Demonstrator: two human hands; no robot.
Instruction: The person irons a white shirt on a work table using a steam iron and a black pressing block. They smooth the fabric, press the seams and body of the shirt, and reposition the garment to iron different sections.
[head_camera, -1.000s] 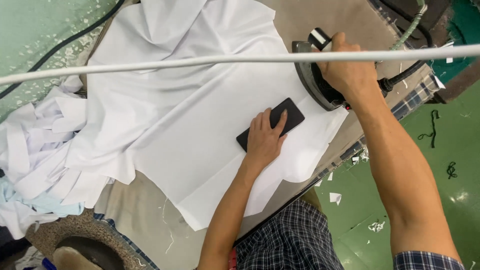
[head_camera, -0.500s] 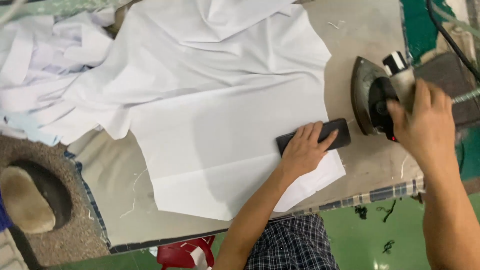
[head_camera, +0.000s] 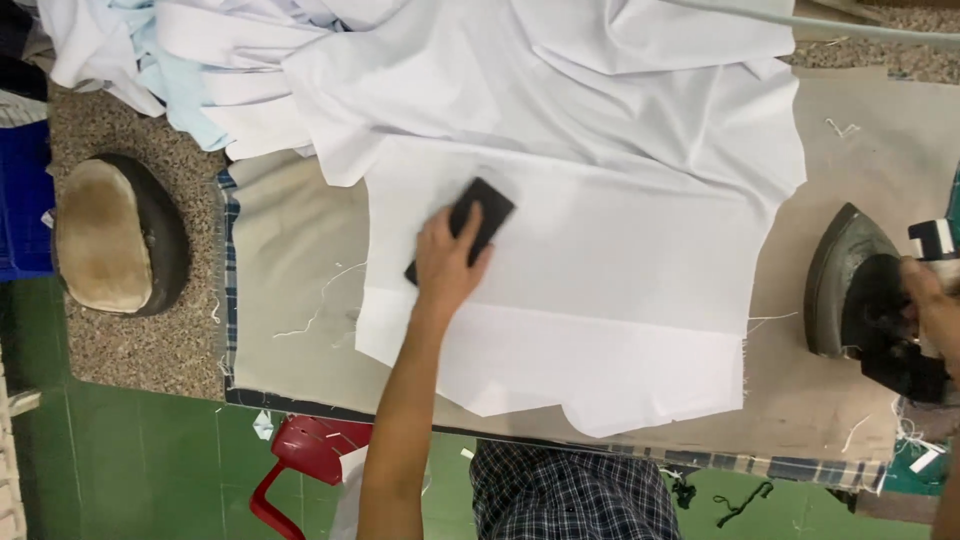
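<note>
Head view: a black flat block (head_camera: 462, 228) is pressed onto white fabric (head_camera: 600, 250) under the flattened left hand (head_camera: 446, 262); the right hand (head_camera: 935, 318) is wrapped around the iron (head_camera: 850, 290), parked beside the cloth, which may be scorched if the iron is tipped

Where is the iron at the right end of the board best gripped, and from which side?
Grip the iron by its dark handle on top, coming from above and from its rear at the right. Its flat sole rests on the pressing table with the pointed nose toward the white fabric. The right hand is already there.
</note>
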